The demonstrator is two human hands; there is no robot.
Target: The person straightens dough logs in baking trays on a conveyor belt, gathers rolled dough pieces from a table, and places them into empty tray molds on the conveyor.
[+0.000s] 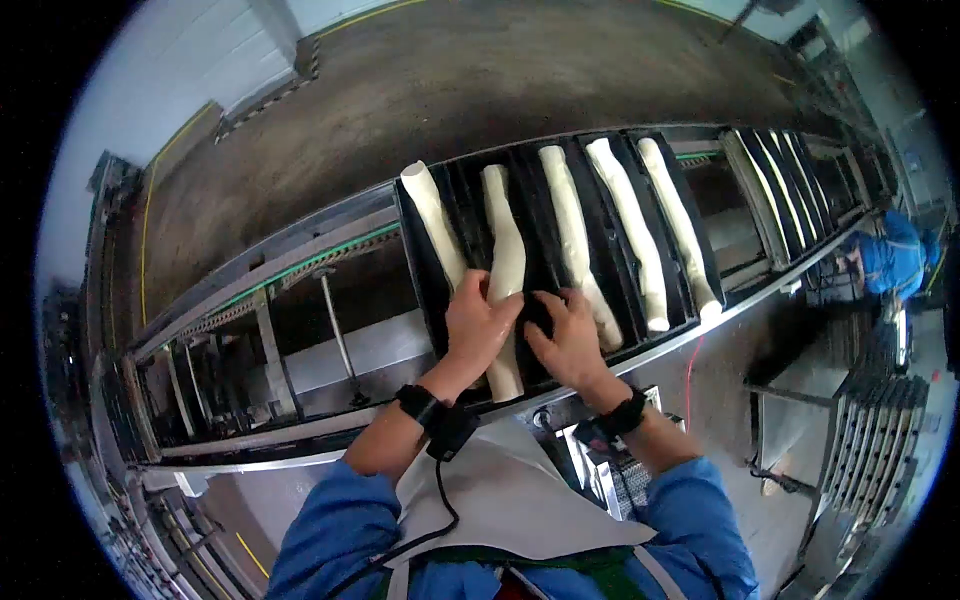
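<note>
Several long pale dough-like rolls lie lengthwise in the grooves of a black tray [540,225] on a conveyor frame. My left hand [480,325] is on the second roll from the left [507,250], its thumb and fingers around the roll's lower half. Just to the right, my right hand [570,335] has its fingers bent and apart, between the second roll and the third roll [567,215], with its fingertips over the dark groove. The leftmost roll [432,215] runs partly behind my left hand.
The conveyor's metal front rail [330,452] runs across in front of me. Farther right is another black tray [775,190] with pale rolls. A person in blue [890,258] is at the far right, beyond a metal cart [795,430] and stacked trays [875,460].
</note>
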